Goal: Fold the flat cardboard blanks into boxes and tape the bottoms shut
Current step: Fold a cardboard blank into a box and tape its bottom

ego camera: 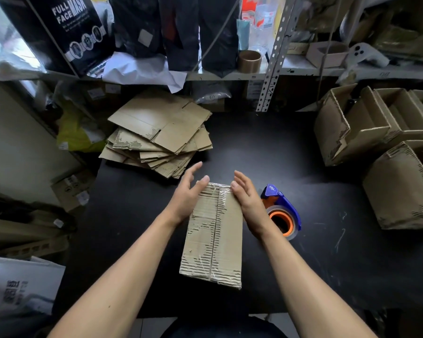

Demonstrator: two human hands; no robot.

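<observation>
A folded cardboard box [214,235] stands bottom-up on the black table [266,147], with clear tape running along its centre seam. My left hand [187,193] lies against the box's far left side, fingers straight, thumb on the top edge. My right hand [246,193] lies against the far right side, fingers straight along the edge. A blue tape dispenser [282,211] with an orange core sits just right of the box. A pile of flat cardboard blanks [159,135] lies at the table's far left.
Several folded boxes [381,142] are stacked at the right edge of the table. Shelving with black bags, a roll of brown tape [249,61] and a metal upright [270,69] runs along the back. Bags and cartons crowd the floor at left.
</observation>
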